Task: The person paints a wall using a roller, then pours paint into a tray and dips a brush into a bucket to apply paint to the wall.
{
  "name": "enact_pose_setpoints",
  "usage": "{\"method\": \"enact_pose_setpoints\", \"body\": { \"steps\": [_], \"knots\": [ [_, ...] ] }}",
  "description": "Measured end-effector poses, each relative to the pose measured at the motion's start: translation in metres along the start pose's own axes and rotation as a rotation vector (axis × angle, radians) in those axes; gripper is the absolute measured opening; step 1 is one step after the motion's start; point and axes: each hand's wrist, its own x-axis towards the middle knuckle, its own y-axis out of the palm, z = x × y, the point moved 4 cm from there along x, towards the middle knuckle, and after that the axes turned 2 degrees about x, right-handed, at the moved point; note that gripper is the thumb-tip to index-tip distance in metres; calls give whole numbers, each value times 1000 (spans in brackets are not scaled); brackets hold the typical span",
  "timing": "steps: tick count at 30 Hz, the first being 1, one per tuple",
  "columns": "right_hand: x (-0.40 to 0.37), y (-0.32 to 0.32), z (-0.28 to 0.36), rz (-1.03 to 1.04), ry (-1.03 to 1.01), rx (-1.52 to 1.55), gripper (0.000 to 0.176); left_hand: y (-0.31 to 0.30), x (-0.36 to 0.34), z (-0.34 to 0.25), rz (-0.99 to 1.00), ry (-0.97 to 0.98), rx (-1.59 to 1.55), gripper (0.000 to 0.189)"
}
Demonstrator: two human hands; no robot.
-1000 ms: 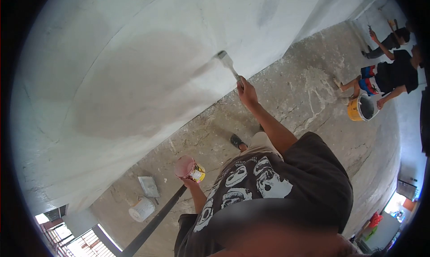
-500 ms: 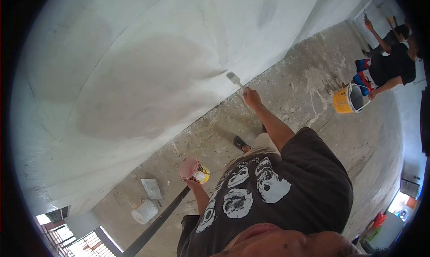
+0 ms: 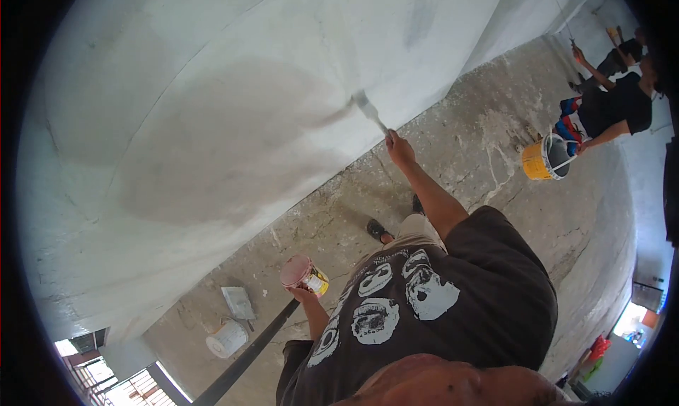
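My right hand (image 3: pixel 401 150) grips the handle of a flat paintbrush (image 3: pixel 368 107). Its bristles meet the pale wall (image 3: pixel 417 73) at the edge of a large greyish patch (image 3: pixel 233 137). Lower down and to the left, my left hand (image 3: pixel 304 293) holds a small paint bucket (image 3: pixel 300 270) with a pinkish inside and a yellow label. Part of the left hand's grip is hidden by the bucket. A dark bar (image 3: pixel 247 356) runs from the bottom edge up to near that hand.
A white bucket (image 3: pixel 227 338) and a pale tray-like piece (image 3: pixel 238 303) lie on the stained concrete floor (image 3: pixel 453 151). At right, a co-worker (image 3: pixel 622 98) holds a yellow bucket (image 3: pixel 536 161) and a thin rod; another person (image 3: pixel 617 61) stands behind.
The paintbrush and my right hand have shifted slightly up the wall. My left hand with its bucket has barely moved. The co-worker's yellow bucket has swung a little left.
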Motion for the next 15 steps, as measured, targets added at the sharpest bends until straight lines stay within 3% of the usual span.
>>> {"method": "enact_pose_setpoints", "body": {
  "steps": [2,6,8,9,11,15],
  "knots": [
    [1,18,-23,341,150,-255,39,3,9,-2,-59,49,-29,72],
    [-6,15,-28,361,105,-322,39,15,-10,-12,-61,-26,-18,71],
    [-5,-21,9,110,37,-153,37,21,-19,-12,-109,-67,-71,70],
    [-7,-34,23,116,37,-156,37,20,-22,-11,-114,-71,-70,70],
    [-10,-76,59,-273,-137,80,35,23,-24,-11,-116,-60,-54,68],
    [-13,-104,78,-368,-144,228,36,38,-27,-11,-108,-36,-25,67]
  ]
}}
